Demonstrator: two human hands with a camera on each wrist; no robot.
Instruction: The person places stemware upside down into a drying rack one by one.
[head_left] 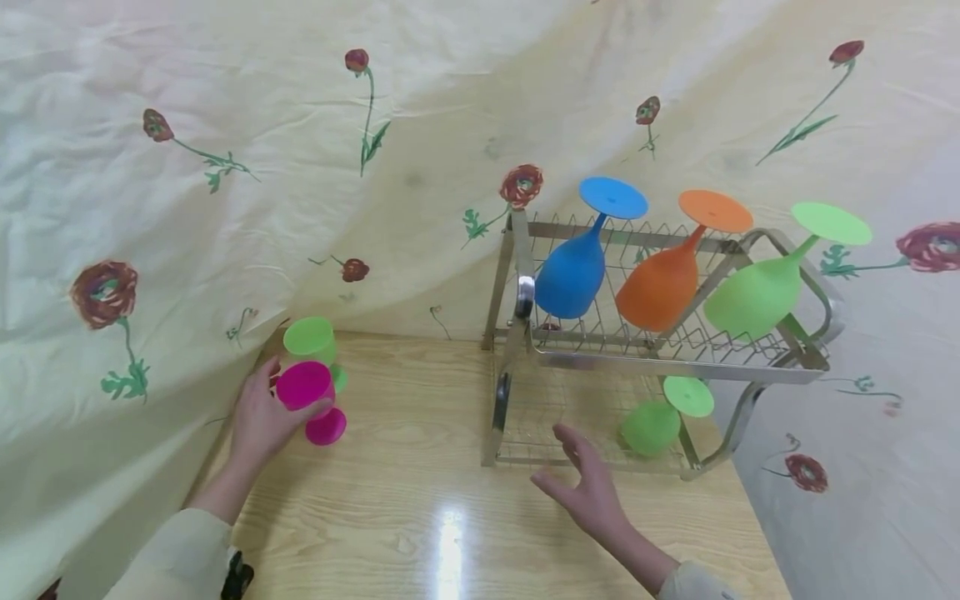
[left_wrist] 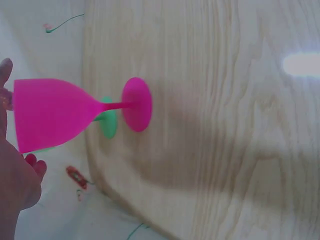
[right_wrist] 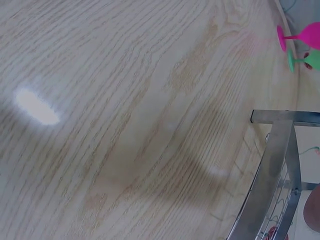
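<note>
Rack (head_left: 675,367) holding four goblets (head_left: 660,287), left hand (head_left: 258,418) gripping one pink goblet (head_left: 303,384), green goblet (head_left: 309,337) behind, right hand (head_left: 592,493) spread

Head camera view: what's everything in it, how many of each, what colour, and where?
Wooden table: one, light brown, centre
Light reflection: one, white, on the tabletop's near part
Flower-print cloth: count unclear, off-white with red flowers, behind and beside the table
Two-tier wire rack: one, silver, right
Blue goblet: one, blue, upper tier, left, base up, tilted
Orange goblet: one, orange, upper tier, middle, likewise
Green goblets: three, green; upper tier right, lower tier, and behind the pink one
Pink goblet: one, bright pink, left, upright
Black item: one, black, at the left cuff, too unclear to name
Sleeves: two, cream, bottom edge
Left grip: one, bare, around the pink bowl
Right grip: one, bare, before the rack
</note>
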